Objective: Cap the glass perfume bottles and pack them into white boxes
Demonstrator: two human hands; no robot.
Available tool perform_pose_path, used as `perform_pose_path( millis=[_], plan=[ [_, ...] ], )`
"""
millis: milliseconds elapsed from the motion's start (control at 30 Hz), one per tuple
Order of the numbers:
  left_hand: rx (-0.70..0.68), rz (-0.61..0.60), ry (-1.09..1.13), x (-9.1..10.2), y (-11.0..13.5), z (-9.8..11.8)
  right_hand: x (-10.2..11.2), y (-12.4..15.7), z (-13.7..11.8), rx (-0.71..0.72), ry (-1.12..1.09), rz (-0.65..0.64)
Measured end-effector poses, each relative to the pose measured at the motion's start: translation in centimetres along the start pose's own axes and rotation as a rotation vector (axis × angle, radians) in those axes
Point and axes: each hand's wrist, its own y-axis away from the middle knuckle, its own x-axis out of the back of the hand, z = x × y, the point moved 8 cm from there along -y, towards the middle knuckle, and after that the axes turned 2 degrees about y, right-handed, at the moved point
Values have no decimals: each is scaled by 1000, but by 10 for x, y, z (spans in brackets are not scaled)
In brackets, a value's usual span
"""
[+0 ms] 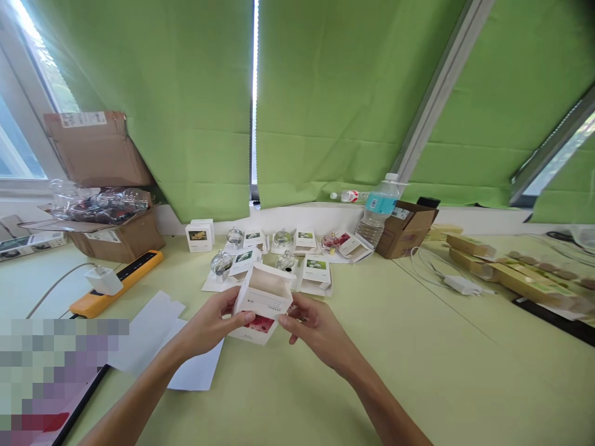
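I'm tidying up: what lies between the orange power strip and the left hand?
In the head view, white paper lies between the power strip and the left hand.

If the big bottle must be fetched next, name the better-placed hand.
Probably the right hand: it is nearer the big bottle, while the left hand would have to reach across. Both hold the box, so the left would need to support it alone.
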Motion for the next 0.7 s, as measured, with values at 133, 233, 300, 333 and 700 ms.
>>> perform_pose_path(
  millis=[133, 233, 300, 333, 700],
  plan=[
    [-44, -50, 40, -11, 1, 7, 0, -2, 1, 13, -16, -6],
    [-60, 1, 33, -8, 0, 9, 3, -2, 1, 19, -4, 15],
    [-54, 57, 14, -2, -1, 7, 4, -3, 0, 17, 9, 29],
    [-48, 74, 6, -1, -1, 7, 5, -3, 1, 15, 14, 33],
    [-3, -16, -45, -12, 1, 4, 14, -7, 13, -39, 8, 107]
  ],
)
